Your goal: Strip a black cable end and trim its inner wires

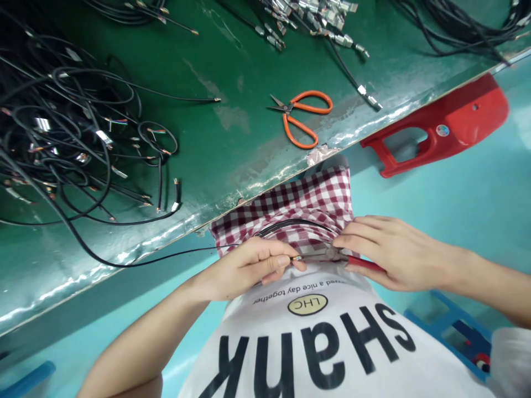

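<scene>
Over the lap, my left hand point(261, 262) pinches the end of a thin black cable point(178, 257), with small bare wires showing just past the fingertips. My right hand point(385, 249) is wrapped round the red handles of long-nosed pliers point(332, 254). Their metal jaws point left and reach the wire end at my left fingertips; whether they grip it I cannot tell. The cable runs left from my left hand to a tangled heap of black cables point(74, 121) on the green table. Another stretch of black cable point(294, 222) curves across the checkered cloth on my lap.
Orange-handled scissors point(307, 113) lie partly spread on the green table point(232, 166). Beyond are cables with metal connectors point(315, 16) and coiled black cables point(460, 27). A red plastic stool point(460, 124) stands by the table edge at right. A blue plastic piece point(452, 326) is lower right.
</scene>
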`<state>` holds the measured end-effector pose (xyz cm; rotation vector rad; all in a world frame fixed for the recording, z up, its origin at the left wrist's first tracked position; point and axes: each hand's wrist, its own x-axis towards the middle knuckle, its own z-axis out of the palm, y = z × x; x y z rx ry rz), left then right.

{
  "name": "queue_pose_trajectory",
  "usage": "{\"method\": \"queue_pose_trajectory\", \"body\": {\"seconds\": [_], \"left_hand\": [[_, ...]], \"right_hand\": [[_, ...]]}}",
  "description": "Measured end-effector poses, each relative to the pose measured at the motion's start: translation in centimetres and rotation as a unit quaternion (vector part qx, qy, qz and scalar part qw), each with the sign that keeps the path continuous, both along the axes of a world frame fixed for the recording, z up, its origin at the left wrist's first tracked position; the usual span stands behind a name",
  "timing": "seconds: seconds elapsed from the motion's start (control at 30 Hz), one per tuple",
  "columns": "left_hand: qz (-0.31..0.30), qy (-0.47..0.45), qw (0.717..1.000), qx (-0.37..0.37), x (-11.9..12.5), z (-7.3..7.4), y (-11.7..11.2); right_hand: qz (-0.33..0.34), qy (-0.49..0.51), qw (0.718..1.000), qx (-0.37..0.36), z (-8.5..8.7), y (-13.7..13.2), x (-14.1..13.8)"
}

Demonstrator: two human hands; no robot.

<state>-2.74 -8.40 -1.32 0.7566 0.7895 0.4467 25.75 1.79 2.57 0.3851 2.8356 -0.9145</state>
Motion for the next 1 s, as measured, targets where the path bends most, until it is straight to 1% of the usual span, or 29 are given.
{"method": "queue_pose_trajectory", "body": {"seconds": [0.27,0.53,0.8,0.9,1.0], "left_hand": [[-0.015,0.016,0.999,0.040,0.0,0.1,0.2],[-0.031,0.040,0.997,0.051,0.1,-0.4,-0.5],[-0.071,0.067,0.990,0.101,0.3,-0.5,-0.8],[-0.072,0.094,0.985,0.129,0.7,-0.3,-1.1],[-0.069,0.117,0.981,0.137,1.0,0.1,-1.6]], "right_hand": [[-0.012,-0.007,0.999,-0.029,0.1,-0.2,0.0],[-0.012,-0.038,0.997,-0.059,0.1,-0.6,0.3],[-0.016,-0.090,0.982,-0.163,0.2,-1.3,0.2],[-0.029,-0.116,0.967,-0.225,0.3,-1.5,0.1],[-0.039,-0.141,0.948,-0.282,0.6,-1.5,0.2]]}}
